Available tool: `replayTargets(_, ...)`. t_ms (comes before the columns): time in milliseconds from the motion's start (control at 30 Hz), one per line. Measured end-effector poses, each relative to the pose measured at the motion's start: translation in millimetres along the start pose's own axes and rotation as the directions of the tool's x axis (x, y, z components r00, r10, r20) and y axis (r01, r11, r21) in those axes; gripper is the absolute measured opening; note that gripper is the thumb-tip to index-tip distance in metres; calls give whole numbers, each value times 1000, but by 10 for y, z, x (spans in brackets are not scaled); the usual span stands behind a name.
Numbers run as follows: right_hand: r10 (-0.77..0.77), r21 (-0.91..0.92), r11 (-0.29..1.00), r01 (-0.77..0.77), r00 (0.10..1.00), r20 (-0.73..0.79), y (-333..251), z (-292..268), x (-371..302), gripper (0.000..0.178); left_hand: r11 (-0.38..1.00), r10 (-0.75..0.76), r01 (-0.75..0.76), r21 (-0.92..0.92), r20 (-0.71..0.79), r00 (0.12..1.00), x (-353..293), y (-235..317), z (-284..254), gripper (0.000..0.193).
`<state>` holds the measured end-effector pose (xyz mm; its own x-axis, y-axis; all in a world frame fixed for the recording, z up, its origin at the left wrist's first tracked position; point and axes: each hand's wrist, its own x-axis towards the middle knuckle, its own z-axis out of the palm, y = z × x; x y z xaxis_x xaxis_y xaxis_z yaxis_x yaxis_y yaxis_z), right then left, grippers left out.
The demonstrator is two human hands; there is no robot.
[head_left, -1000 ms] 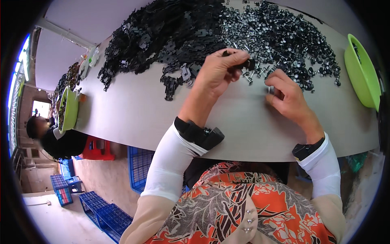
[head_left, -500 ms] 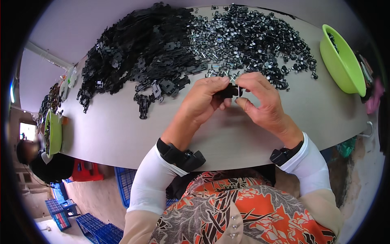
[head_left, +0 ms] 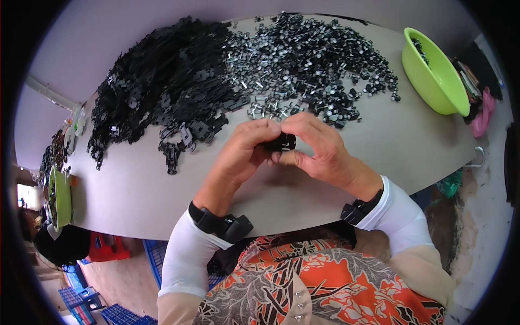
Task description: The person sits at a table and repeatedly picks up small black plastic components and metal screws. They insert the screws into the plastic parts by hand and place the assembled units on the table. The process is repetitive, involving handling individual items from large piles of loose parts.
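Observation:
A black plastic piece, like a small toy-car chassis (head_left: 281, 142), is held between my two hands above the table. My left hand (head_left: 238, 145) is closed round its left end, thumb on top. The thumb and fingers of my right hand (head_left: 320, 149) pinch its right end, where small silvery bits show; fingers hide much of the piece. Beyond my left hand spreads a heap of flat black chassis pieces (head_left: 162, 76), one loose piece (head_left: 171, 158) lying at its near edge. Straight beyond my hands is a heap of small wheels on metal axles (head_left: 303, 59), with several bare-looking axles (head_left: 268, 110) nearest me.
At the right stands a lime-green basin (head_left: 444, 81) with small parts inside; a pink bag (head_left: 482, 115) hangs beyond it. Another green basin (head_left: 63, 197) stands at the left table edge, near another person (head_left: 60, 244). A red stool (head_left: 111, 247) and blue crates (head_left: 154, 254) are below.
My view has shifted, so the scene sits farther left. My right fingers have closed in round the black piece's right end; the pale strip seen there earlier is mostly covered.

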<state>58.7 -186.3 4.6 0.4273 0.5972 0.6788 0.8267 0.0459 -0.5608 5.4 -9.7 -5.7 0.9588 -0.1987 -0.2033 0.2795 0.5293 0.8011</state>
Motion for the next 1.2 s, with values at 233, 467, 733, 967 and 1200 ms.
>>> replayTargets(233,263,-242,933,-265,964,-42,337,-632,-64,13,994,-70,79,74,-117,991,0,-30,-58,17)
replayTargets(467,300,-330,908,-259,951,77,428,-511,-101,13,992,-68,78,94,-109,992,13,-40,-60,17)
replayTargets(733,316,-116,945,-305,944,98,377,-344,-93,12,985,-83,101,137,-131,988,47,-61,-102,20)
replayTargets(967,287,-402,905,-140,898,334,238,-374,-198,14,992,-101,114,59,-180,978,42,-39,-94,34)
replayTargets(1200,174,-45,985,-169,972,159,126,-191,-58,16,974,-214,203,-98,-112,970,42,-51,-50,44)
